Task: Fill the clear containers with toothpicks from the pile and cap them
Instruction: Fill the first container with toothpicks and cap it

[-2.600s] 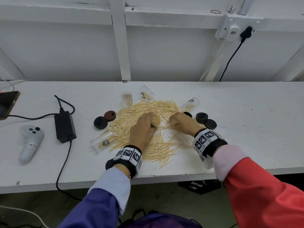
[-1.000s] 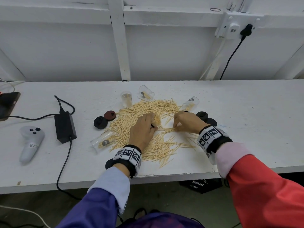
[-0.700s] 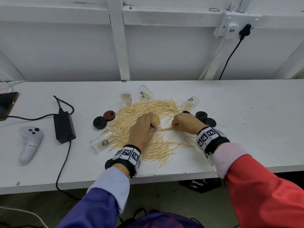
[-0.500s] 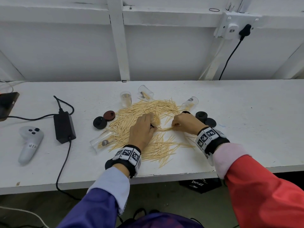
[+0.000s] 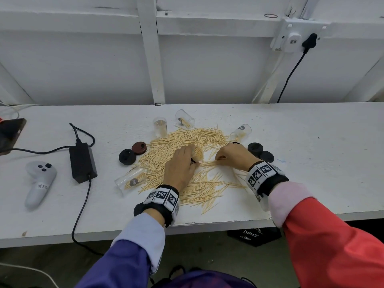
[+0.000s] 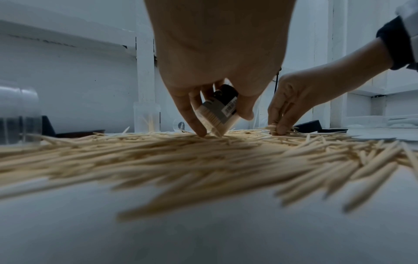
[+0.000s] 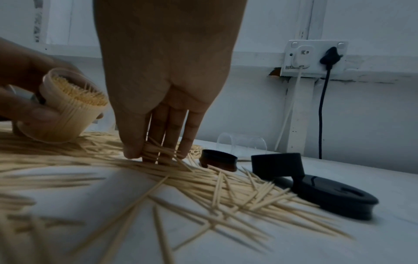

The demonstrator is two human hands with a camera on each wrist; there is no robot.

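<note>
A wide pile of toothpicks (image 5: 182,154) covers the middle of the white table (image 5: 311,159). My left hand (image 5: 180,165) grips a clear container (image 7: 68,107) packed with toothpicks, tilted with its base on the pile; its labelled side (image 6: 220,110) shows in the left wrist view. My right hand (image 5: 232,155) pinches a small bunch of toothpicks (image 7: 158,151) against the table, just right of the container. Other clear containers lie or stand around the pile (image 5: 160,127) (image 5: 185,119) (image 5: 242,132) (image 5: 129,179). Black caps (image 5: 260,152) (image 5: 127,156) and a brown cap (image 5: 139,147) lie beside it.
A black power adapter (image 5: 83,161) with its cable and a grey controller (image 5: 39,181) lie to the left. A dark device (image 5: 10,134) sits at the far left edge. A wall socket (image 5: 293,38) with a black plug is up right. The table's front edge runs close to my wrists.
My right hand drew a little left toward the container and closed on a bunch of toothpicks. The left hand has stayed in place, holding the container.
</note>
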